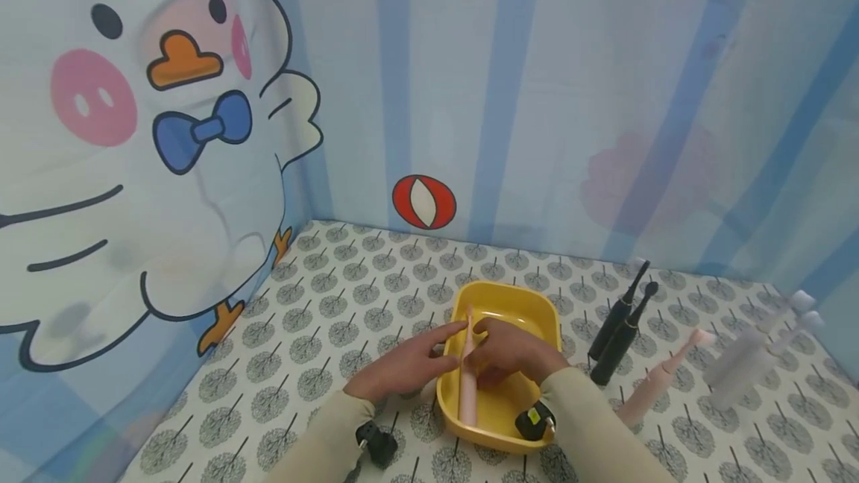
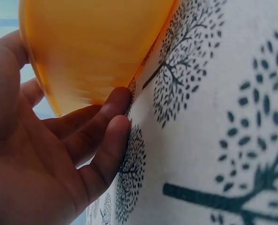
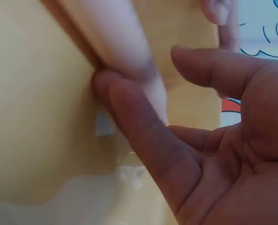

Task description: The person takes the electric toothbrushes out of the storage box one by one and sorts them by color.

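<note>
A pink electric toothbrush (image 1: 468,398) lies lengthwise along the left side inside a yellow plastic tub (image 1: 517,294), its brush head toward the far end. My left hand (image 1: 407,361) grips the tub's left side, thumb at the rim and fingers against the outer wall and underside (image 2: 97,51). Inside the tub, my right hand (image 1: 515,349) reaches over the toothbrush. In the right wrist view, two fingers (image 3: 143,136) touch the side of the toothbrush handle (image 3: 113,33), while the thumb stands apart from it.
Right of the tub, two black electric toothbrushes (image 1: 616,349) lie side by side. Farther right are another pink toothbrush (image 1: 654,386) and two white ones (image 1: 745,364). A tree-patterned cloth (image 1: 322,274) covers the table. Behind it hangs a blue-striped curtain (image 1: 443,95) with a cartoon duck.
</note>
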Demonstrator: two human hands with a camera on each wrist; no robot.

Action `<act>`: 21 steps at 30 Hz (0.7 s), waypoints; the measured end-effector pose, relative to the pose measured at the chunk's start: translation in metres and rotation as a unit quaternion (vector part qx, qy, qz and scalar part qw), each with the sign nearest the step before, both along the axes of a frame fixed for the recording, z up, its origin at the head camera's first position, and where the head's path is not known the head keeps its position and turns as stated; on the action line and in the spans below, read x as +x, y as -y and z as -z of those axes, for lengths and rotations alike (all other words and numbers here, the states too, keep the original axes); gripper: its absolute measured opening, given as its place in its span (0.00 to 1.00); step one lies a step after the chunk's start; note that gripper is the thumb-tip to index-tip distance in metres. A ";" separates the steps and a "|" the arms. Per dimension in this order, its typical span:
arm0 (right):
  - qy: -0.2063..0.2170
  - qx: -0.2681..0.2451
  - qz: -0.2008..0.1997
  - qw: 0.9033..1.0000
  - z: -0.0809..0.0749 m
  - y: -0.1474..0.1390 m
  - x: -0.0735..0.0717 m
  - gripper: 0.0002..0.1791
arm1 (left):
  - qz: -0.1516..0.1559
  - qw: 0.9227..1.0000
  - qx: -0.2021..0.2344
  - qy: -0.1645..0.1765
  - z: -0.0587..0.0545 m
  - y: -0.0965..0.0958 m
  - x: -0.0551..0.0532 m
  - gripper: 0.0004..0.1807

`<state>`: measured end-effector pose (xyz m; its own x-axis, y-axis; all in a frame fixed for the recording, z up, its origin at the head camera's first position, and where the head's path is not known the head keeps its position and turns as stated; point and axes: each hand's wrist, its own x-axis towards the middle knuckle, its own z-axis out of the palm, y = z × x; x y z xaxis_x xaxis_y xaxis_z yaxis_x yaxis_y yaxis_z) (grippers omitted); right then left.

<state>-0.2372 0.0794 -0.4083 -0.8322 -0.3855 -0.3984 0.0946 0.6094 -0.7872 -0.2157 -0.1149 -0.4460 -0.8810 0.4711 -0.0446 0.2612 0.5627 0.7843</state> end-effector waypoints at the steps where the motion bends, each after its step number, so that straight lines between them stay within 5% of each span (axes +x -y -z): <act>1: -0.003 0.000 -0.003 1.000 0.001 0.000 0.000 0.41 | 0.002 1.000 -0.002 -0.001 0.000 -0.001 0.000 0.30; 21: -0.045 0.046 -0.029 0.997 0.006 0.009 0.005 0.42 | 0.004 1.000 0.000 -0.002 -0.001 -0.001 0.001 0.30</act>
<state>-0.2320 0.0705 -0.4146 -0.8430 -0.3999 -0.3597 -0.0116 0.6822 -0.7311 -0.2145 -0.1137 -0.4453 -0.8778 0.4773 -0.0413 0.2680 0.5607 0.7834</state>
